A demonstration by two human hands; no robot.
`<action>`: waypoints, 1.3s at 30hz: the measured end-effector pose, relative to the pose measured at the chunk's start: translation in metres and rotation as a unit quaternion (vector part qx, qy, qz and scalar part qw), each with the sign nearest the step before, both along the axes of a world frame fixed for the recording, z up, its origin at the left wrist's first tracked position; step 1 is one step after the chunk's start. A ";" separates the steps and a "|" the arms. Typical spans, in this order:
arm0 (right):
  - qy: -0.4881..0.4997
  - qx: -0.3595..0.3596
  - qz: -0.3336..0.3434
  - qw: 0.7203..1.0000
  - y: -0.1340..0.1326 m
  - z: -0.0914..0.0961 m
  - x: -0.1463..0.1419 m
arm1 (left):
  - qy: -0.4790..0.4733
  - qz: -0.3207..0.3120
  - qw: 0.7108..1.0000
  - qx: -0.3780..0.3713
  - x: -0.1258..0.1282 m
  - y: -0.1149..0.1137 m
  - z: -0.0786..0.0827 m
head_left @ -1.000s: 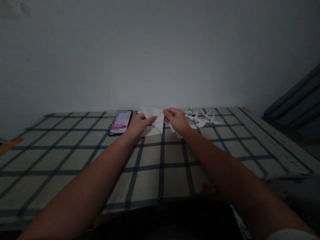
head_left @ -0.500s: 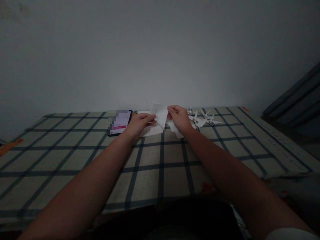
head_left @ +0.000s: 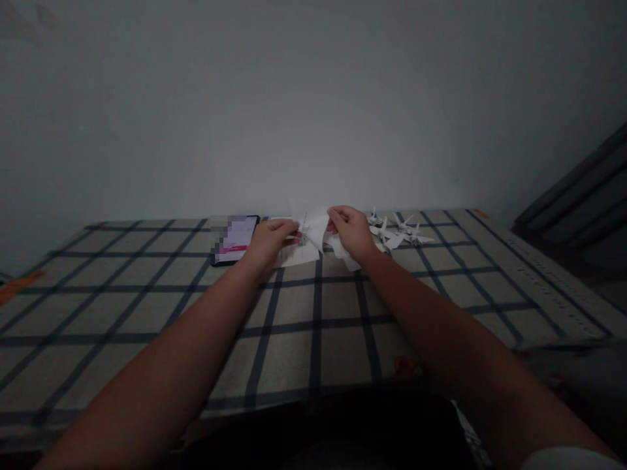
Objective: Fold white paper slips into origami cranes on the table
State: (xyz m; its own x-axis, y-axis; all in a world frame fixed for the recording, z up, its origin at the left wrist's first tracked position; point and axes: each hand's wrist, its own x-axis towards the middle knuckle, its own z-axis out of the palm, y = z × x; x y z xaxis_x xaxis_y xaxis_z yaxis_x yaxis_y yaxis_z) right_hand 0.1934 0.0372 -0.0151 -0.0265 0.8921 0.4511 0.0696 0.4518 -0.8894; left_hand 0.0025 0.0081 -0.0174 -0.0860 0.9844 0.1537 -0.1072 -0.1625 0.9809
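Both my arms reach far out over a checked cloth in dim light. My left hand and my right hand pinch the two sides of a folded white paper piece, held just above the cloth. Beneath the hands lies more white paper, flat on the cloth. Another strip of white paper shows under my right hand.
A phone with a lit screen lies left of my left hand. Several small folded white paper figures sit to the right of my right hand. A plain wall rises behind the surface. A dark slanted object stands at the far right.
The folded paper has been turned and drawn in between the hands; its raised flap now sits lower. Both hands stayed close together at the same spot.
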 end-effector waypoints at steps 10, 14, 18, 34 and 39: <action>0.000 0.006 0.001 1.000 -0.003 0.002 0.001 | -0.029 -0.023 0.999 -0.003 -0.002 -0.001 0.003; -0.005 0.018 0.006 1.000 -0.005 0.004 0.001 | -0.056 -0.026 0.998 -0.010 -0.001 0.000 0.002; -0.008 0.018 0.003 1.000 -0.005 0.004 0.002 | -0.058 -0.022 0.998 0.006 -0.002 0.001 0.001; -0.021 0.032 0.012 0.999 -0.002 0.000 0.002 | -0.077 0.023 0.997 0.009 0.000 -0.003 0.008; -0.023 0.014 0.016 1.000 -0.003 0.001 0.000 | -0.057 0.045 0.997 0.024 0.000 -0.002 0.009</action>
